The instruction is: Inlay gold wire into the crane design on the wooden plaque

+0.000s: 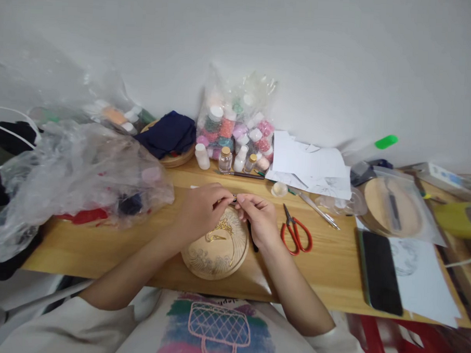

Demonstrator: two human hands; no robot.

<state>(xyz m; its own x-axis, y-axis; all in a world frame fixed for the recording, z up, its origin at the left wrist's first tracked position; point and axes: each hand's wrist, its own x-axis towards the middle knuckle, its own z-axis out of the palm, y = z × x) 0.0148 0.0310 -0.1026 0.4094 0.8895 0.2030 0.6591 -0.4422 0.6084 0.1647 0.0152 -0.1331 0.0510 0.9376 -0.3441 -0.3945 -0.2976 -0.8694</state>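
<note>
The disc [216, 251] is positioned on the desk [324, 284], left of the scissors [297, 238]; bottles [225, 163] are placed farther back.

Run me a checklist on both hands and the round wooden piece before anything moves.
1. Hands close together: ok, left hand and right hand nearly meet at the wooden disc's far side.
2. What the fingers hold: cannot tell, too small.
3. Disc on table: ok.
4. Gold pattern fully visible: not ok, partly hidden by the left hand.
5. Scissors apart from both hands: ok.
</note>
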